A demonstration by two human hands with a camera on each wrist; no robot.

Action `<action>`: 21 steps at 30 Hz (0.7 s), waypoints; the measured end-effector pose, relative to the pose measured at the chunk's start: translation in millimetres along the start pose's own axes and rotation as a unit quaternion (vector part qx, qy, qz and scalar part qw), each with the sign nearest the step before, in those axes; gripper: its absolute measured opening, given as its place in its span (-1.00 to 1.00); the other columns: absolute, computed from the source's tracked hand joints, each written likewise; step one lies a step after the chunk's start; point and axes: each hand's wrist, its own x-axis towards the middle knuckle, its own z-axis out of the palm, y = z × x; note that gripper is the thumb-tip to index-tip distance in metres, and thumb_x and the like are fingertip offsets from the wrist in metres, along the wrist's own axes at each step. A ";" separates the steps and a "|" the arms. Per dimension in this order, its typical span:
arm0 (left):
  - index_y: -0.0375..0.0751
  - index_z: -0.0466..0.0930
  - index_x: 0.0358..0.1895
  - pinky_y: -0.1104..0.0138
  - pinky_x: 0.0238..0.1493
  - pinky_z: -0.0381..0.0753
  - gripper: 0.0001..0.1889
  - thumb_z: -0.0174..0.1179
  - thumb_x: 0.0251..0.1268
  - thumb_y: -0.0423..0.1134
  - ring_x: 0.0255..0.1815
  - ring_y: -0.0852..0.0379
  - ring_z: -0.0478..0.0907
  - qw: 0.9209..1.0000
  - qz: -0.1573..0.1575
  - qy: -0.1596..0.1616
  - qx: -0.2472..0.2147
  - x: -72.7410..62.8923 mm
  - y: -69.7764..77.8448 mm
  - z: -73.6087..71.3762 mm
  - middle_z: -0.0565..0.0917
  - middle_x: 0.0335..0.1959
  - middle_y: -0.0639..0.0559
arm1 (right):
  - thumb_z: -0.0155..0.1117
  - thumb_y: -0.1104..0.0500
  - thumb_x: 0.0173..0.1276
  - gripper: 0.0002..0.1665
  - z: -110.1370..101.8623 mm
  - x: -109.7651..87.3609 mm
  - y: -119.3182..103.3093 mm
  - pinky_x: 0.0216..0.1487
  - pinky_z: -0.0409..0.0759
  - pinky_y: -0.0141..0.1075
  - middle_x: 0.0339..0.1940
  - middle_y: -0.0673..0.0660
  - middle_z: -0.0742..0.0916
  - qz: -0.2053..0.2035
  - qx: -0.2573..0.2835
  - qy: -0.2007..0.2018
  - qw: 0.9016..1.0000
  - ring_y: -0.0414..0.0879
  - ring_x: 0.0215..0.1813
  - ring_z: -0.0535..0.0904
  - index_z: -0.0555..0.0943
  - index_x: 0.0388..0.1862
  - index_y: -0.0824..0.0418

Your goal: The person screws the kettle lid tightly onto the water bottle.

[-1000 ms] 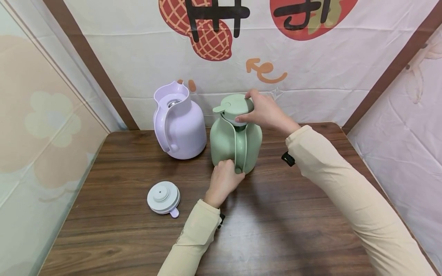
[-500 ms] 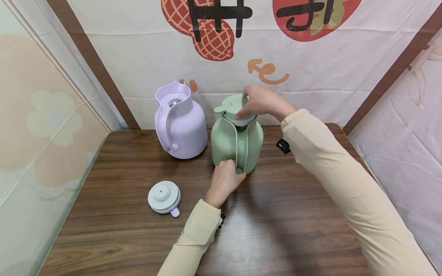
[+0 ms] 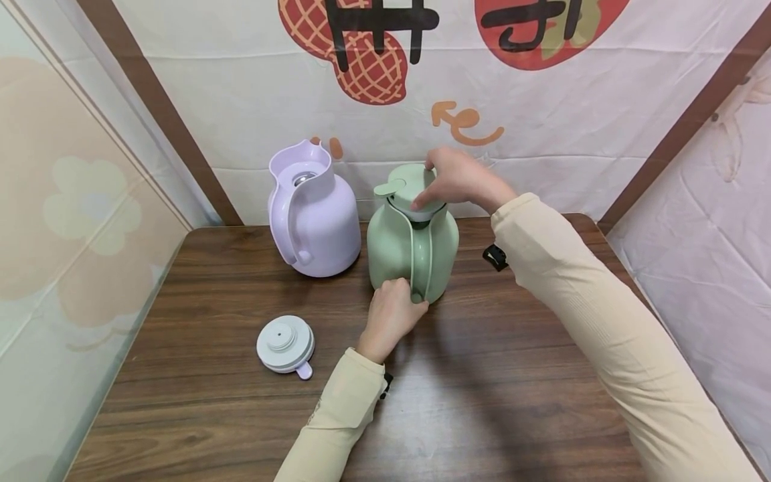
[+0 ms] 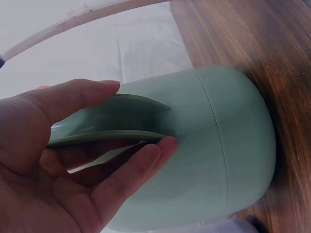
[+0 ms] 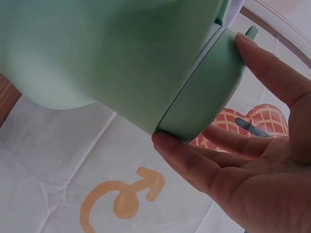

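Note:
A light green thermos jug [image 3: 391, 248] stands upright on the table, its handle [image 3: 423, 261] facing me. My left hand [image 3: 393, 314] grips the lower part of that handle; in the left wrist view the thumb [image 4: 92, 94] lies along one edge and the fingers curl round the other. On top, my right hand [image 3: 464, 177] holds the jug's round green lid [image 3: 411, 179] between thumb and fingers. The lid sits in the jug's mouth with a pale band showing under its rim, and its lever points left. In the right wrist view fingertips press the side of the lid [image 5: 209, 87].
To the left of the green jug stands a lilac thermos jug [image 3: 328, 227] with an uncovered mouth. Its lid [image 3: 284, 345], pale grey side up with a lilac lever, lies nearer on the wooden table [image 3: 199, 395]. A printed cloth wall [image 3: 241, 100] rises right behind the jugs.
My right hand has shifted its hold on the lid, its wrist and sleeve moving slightly up and left. The left hand keeps its grip on the handle, and the jug stays in place.

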 end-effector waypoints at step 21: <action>-0.07 0.07 -0.83 0.41 -0.76 0.17 -0.47 0.31 0.00 -0.28 -0.83 0.22 0.11 1.000 -0.006 -0.003 0.001 -0.9 0.8 -0.2 0.05 -0.86 0.16 | 0.22 0.28 0.05 -0.24 -8.6 -2.9 3.6 0.02 0.32 -0.11 0.18 0.24 0.42 -0.042 -0.028 -0.058 0.997 0.06 0.04 0.33 0.25 0.29 0.37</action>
